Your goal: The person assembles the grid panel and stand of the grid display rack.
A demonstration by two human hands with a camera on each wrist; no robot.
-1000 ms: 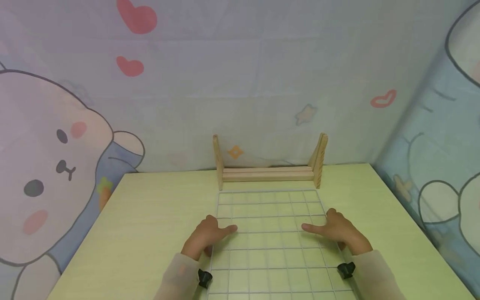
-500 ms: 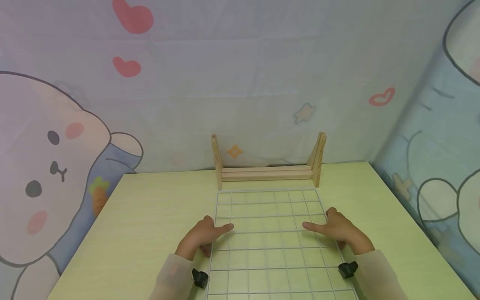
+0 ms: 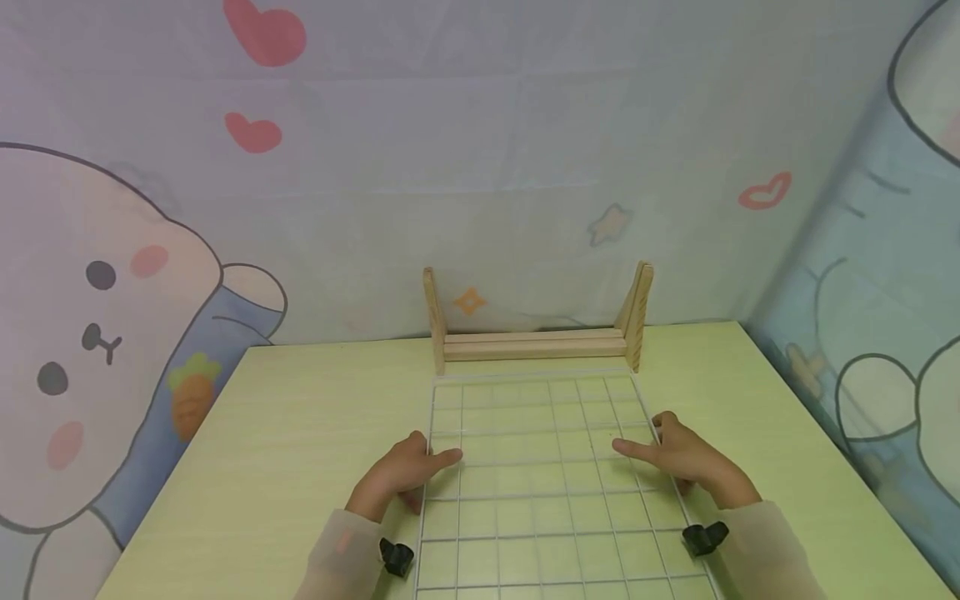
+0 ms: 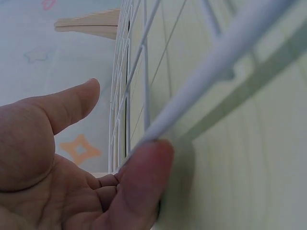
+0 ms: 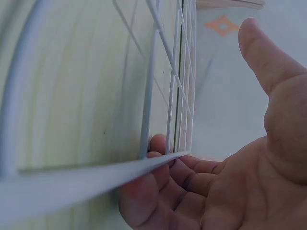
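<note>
A white wire grid panel [image 3: 534, 497] extends from the near edge of the head view toward a small wooden rack [image 3: 535, 344]. My left hand [image 3: 405, 468] grips the panel's left side wire, fingers tucked at and below it, thumb stretched out above the mesh. On the opposite side my right hand [image 3: 686, 458] grips the right side wire. In the right wrist view its fingers [image 5: 177, 184] curl under and around that wire, while the thumb points away. The left wrist view has a fingertip [image 4: 146, 167] pressed against the underside of the frame wire. The panel's near end is out of view.
The rack has two upright sides joined by a low crossbar and stands at the back edge of the pale yellow table [image 3: 300, 433]. Behind it hangs a printed cloth [image 3: 480, 150] with hearts and a cartoon animal. A black wrist mount [image 3: 396, 557] sits on each sleeve.
The panel's far edge has risen slightly in view, closer to the rack's base. My left hand has shifted a little left and my right hand a little right. The rack stays put.
</note>
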